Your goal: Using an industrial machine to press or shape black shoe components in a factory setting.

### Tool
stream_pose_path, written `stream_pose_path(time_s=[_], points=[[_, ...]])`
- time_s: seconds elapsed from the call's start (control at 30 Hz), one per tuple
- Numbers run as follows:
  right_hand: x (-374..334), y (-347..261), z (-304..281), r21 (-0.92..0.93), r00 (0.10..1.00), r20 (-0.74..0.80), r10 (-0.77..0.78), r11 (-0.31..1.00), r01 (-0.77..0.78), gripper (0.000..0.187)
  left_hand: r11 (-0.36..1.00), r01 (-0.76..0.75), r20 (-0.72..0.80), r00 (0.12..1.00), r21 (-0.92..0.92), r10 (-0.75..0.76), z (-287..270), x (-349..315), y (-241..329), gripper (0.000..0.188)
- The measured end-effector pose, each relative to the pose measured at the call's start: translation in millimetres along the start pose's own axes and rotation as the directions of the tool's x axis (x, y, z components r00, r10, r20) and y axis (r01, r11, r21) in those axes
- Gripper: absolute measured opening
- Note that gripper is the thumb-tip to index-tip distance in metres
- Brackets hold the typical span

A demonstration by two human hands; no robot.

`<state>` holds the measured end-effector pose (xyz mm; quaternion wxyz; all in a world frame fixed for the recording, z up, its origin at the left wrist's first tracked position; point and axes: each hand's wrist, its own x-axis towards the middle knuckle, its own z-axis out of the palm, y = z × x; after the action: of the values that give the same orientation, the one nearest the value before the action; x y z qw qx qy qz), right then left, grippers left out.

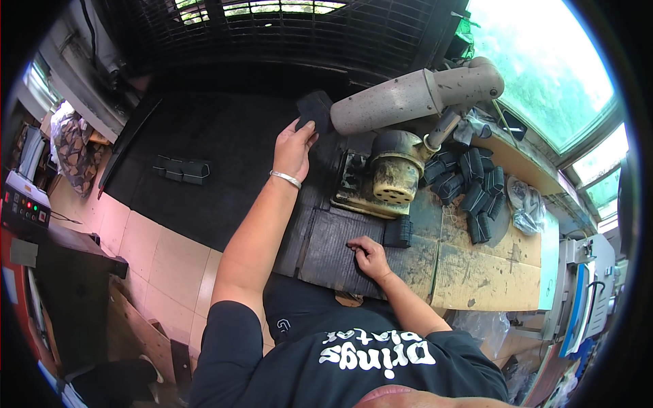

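One black short-sleeved T-shirt point(292, 364) with white lettering, bottom centre. Just above it, right hand point(373, 261) at lower centre, on or just over a black ridged mat point(333, 251); fingers bent, loosely curled, can't tell if they pinch anything. Small block-like stack of flat black pieces point(398, 233) just beside that hand, at the mat's right edge. Brown stained cardboard-covered counter point(493, 279) runs to centre right.

Past the mat, mid-frame: soot-stained machine point(394, 178) with a yellowed round metal body, holes in its front. Left hand point(293, 151) upper centre, silver bracelet point(286, 179) on the wrist; thumb and fingers pinch a thin flat black sheet-like piece point(314, 107), raised, just left of a grey textured metal cylinder point(381, 103); can't tell whether the two touch.

Right of the machine, heap of black bundles point(473, 178) tied with pale string, some tilted, some on top of others; crumpled clear plastic bag point(526, 209) just right of them. Left of frame, row of black bundles point(182, 171) lying on a wide flat black surface point(218, 132). Farthest: dark metal grille point(286, 37) along the top, bright greenish window point(544, 68) upper right.
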<state>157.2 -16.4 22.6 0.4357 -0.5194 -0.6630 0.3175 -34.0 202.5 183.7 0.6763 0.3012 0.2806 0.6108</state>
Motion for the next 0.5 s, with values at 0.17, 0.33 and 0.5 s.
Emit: stream_pose_path(time_s=[0.17,0.33,0.5], points=[[0.8,1.2,-0.8,-0.015,1.000,0.003,-0.018,1.000,0.018,0.029,0.996,0.044,0.093,0.994,0.081,-0.051,-6.5,-2.7,-7.3,0.035],[-1.7,-3.0,-0.9,-0.015,1.000,0.002,-0.008,1.000,0.008,0.028,0.992,0.060,0.146,0.986,0.108,-0.075,-11.9,-9.0,-15.7,0.030],[-7.7,4.3,3.0,-0.020,1.000,-0.012,-0.010,1.000,0.010,0.025,0.971,0.081,0.173,0.977,0.224,-0.122,-29.2,-16.8,-29.4,0.032]])
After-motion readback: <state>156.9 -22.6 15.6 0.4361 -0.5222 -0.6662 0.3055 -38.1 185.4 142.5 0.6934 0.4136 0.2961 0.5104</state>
